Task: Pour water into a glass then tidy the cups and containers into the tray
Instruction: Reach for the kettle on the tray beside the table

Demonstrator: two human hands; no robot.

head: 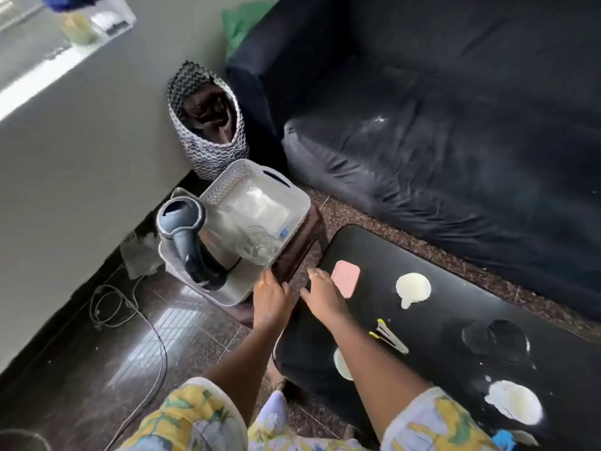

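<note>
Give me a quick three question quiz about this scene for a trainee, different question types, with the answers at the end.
1. True or false: the kettle stands inside the white tray.
2. Multiple choice: what lies nearest the right hand on the black table? A) pink pad B) white lid C) yellow-tipped tool
3. Fill in: the left hand is at the edge of the small brown ____ that bears the tray.

Key: 1 true; 2 A, the pink pad; 3 stool.
</note>
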